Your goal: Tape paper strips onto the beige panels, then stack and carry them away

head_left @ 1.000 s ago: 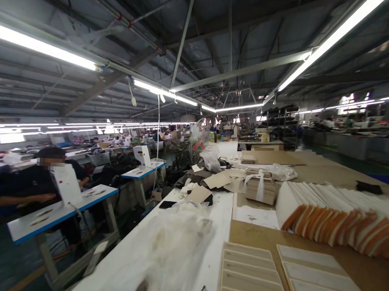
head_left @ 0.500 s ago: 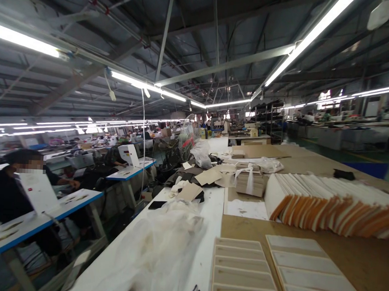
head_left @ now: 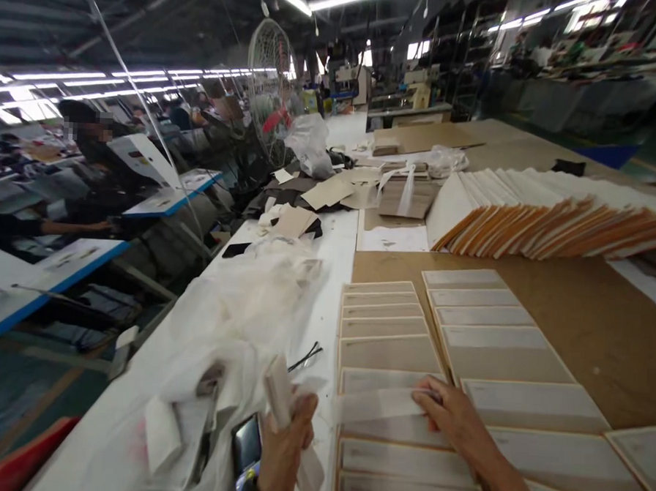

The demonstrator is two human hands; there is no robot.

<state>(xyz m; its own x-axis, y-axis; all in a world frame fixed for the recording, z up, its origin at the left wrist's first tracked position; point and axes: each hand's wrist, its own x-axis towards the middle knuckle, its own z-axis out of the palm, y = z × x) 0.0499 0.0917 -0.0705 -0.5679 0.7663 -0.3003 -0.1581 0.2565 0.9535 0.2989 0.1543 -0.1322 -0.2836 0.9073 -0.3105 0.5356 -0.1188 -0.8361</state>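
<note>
My left hand (head_left: 290, 438) is closed around a folded bundle of pale strips (head_left: 278, 389) at the lower middle. My right hand (head_left: 448, 409) pinches one end of a thin translucent white strip (head_left: 377, 407). That strip lies across a column of overlapping beige panels (head_left: 385, 351) with light edges; I cannot tell whether it touches them throughout. Beside my right forearm runs a second column of similar panels (head_left: 509, 350). A dark, shiny-faced device (head_left: 247, 446) is next to my left wrist. Small black-handled scissors or a similar tool (head_left: 307, 356) lies beyond the bundle.
Crumpled clear plastic (head_left: 232, 292) covers much of the white table at left. A long row of leaning white sheets with orange-brown edges (head_left: 527, 219) stands at the right. Farther back are loose beige pieces (head_left: 331, 191), a tied stack (head_left: 404, 198) and a fan (head_left: 267, 88). Co-workers sit at left.
The view has tipped down toward the table. Both my hands have come into view, the left with the bundle and the right with a single strip over the panels.
</note>
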